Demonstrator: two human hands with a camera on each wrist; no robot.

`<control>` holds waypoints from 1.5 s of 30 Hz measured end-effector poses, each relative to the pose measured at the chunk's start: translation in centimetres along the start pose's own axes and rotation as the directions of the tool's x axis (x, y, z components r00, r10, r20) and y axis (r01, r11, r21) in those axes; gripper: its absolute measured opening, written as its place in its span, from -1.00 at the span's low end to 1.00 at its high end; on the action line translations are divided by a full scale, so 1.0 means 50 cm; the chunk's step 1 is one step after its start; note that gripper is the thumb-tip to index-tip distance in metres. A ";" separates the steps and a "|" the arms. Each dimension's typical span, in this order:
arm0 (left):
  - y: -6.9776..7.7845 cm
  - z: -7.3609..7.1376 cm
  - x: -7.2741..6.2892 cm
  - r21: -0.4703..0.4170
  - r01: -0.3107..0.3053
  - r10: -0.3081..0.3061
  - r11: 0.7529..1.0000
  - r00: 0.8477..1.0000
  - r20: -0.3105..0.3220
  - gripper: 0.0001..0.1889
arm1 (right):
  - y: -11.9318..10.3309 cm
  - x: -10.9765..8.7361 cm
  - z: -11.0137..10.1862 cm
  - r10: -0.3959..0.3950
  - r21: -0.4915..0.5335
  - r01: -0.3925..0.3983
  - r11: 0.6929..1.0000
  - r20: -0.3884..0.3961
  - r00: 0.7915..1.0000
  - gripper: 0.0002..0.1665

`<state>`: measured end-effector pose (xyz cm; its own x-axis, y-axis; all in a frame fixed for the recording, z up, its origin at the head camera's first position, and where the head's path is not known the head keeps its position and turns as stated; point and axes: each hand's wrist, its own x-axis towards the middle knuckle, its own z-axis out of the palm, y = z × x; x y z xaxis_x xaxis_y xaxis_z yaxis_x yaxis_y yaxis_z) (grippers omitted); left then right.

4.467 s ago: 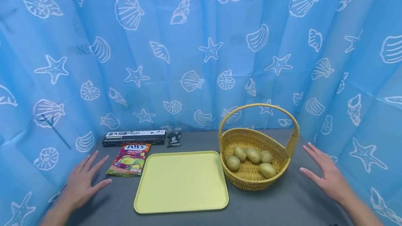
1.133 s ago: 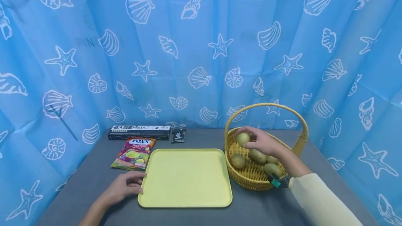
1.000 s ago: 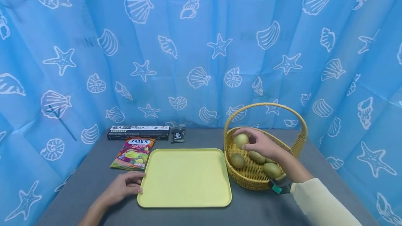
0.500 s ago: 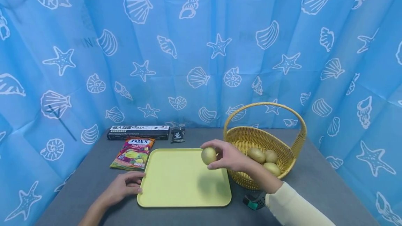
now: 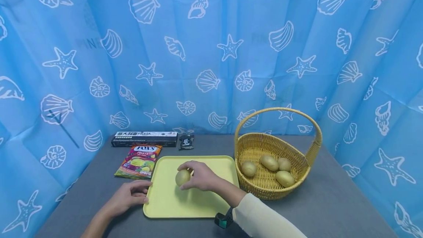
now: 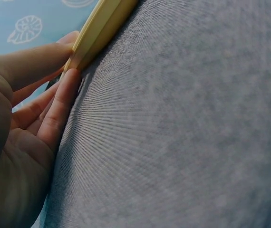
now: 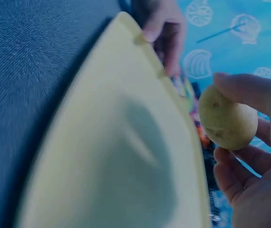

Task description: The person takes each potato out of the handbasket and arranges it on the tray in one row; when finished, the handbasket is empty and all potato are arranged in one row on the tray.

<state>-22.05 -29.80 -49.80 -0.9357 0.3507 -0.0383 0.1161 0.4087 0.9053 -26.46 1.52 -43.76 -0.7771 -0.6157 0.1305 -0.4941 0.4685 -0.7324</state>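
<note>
My right hand (image 5: 202,176) holds a potato (image 5: 183,177) between thumb and fingers, over the middle of the yellow tray (image 5: 185,208). In the right wrist view the potato (image 7: 228,118) is round and pale, clear of the tray surface, with its shadow below. At the tray's left edge my left hand (image 5: 129,198) rests on the table; in the left wrist view its thumb and fingers grip the tray rim (image 6: 90,40). A golden woven basket (image 5: 264,194) with a tall handle stands right of the tray, several potatoes (image 5: 269,163) lying inside.
A fruit candy bag (image 5: 138,161) lies beyond my left hand, left of the tray. Behind it sit a black and white pasta box (image 5: 144,139) and a small black packet (image 5: 186,142). A blue shell-print curtain (image 5: 211,47) closes off the back and sides of the grey table (image 5: 330,194).
The right hand has lifted one potato out of the basket and carried it left over the tray. The left hand has come from the table's left side to the tray's edge.
</note>
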 end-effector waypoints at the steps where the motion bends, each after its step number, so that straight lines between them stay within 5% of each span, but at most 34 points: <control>1: 0.000 0.000 0.001 0.003 -0.005 0.005 1.000 1.000 -0.001 -0.42 | 0.002 0.006 0.012 0.008 -0.007 -0.008 1.000 -0.002 1.000 -0.36; 10: 0.004 0.001 -0.001 -0.026 -0.049 0.049 0.998 0.999 0.009 -0.44 | -0.003 0.054 0.103 0.049 0.009 -0.049 0.999 0.002 0.999 -0.36; 20: -0.005 0.003 -0.001 -0.003 -0.017 0.017 1.000 1.000 0.013 -0.42 | -0.011 0.078 0.157 0.045 -0.012 -0.046 0.999 -0.044 0.998 -0.32; 30: 0.000 0.001 -0.001 -0.027 -0.051 0.051 0.998 0.999 0.014 -0.44 | -0.003 0.065 0.166 0.063 -0.041 -0.067 0.997 -0.081 0.995 -0.26; 45: 0.003 0.002 -0.001 0.001 -0.011 0.011 1.000 1.000 0.000 -0.40 | 0.000 0.047 0.149 0.026 -0.069 -0.031 0.997 -0.073 0.997 -0.15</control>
<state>-21.97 -29.66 -49.69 -0.9343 0.3555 -0.0280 0.1271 0.4053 0.9053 -25.41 -4.66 -48.44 -0.8163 -0.5552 0.1597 -0.4952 0.5301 -0.6883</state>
